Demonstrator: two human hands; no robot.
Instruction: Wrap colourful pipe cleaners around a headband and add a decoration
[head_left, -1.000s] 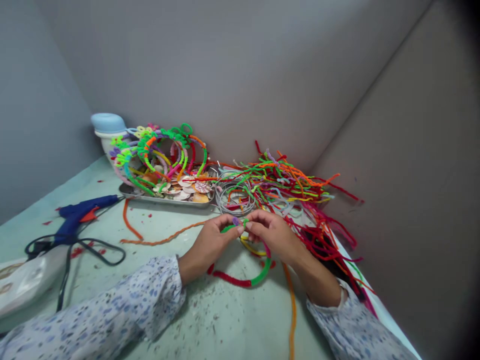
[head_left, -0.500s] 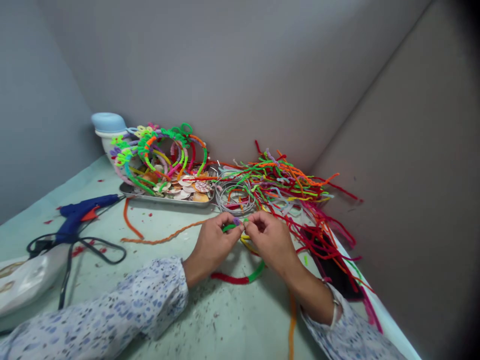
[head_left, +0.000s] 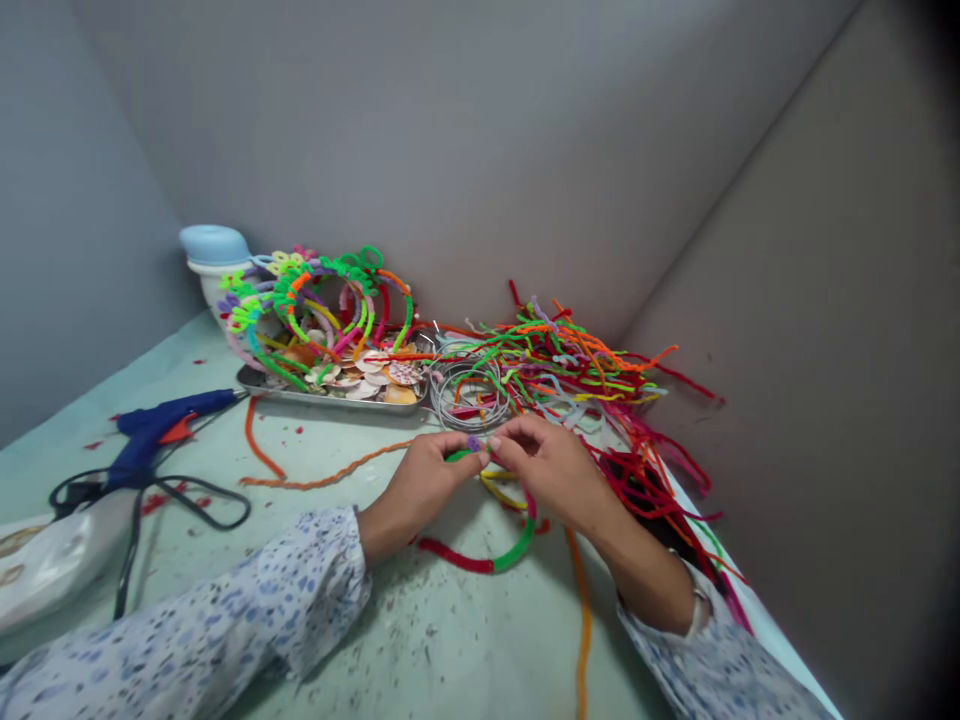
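Observation:
A curved band wrapped in pipe cleaners (head_left: 517,548), with red, green and pink sections, hangs below my hands over the table. My left hand (head_left: 431,490) is closed in a pinch on its upper part, where green shows and a small purple pipe cleaner piece (head_left: 473,443) sticks up between the fingers. Close against it, my right hand (head_left: 551,470) pinches the same spot, thumb and forefinger meeting at a bit of green. The fingers partly hide what lies between them. Behind the band, a yellow strand (head_left: 501,492) curves beneath my right hand.
A metal tray (head_left: 337,402) holds shells, with several colourful pipe cleaner hoops above it. Coiled wire (head_left: 469,405) and a heap of pipe cleaners (head_left: 600,360) lie to its right. At left are a blue glue gun (head_left: 154,430), its cord and a plastic bag (head_left: 60,565).
My right hand has turned slightly, its wrist moving right and down, while its fingers stay at the pinch. More of the band's green and pink side now shows. My left hand has barely moved.

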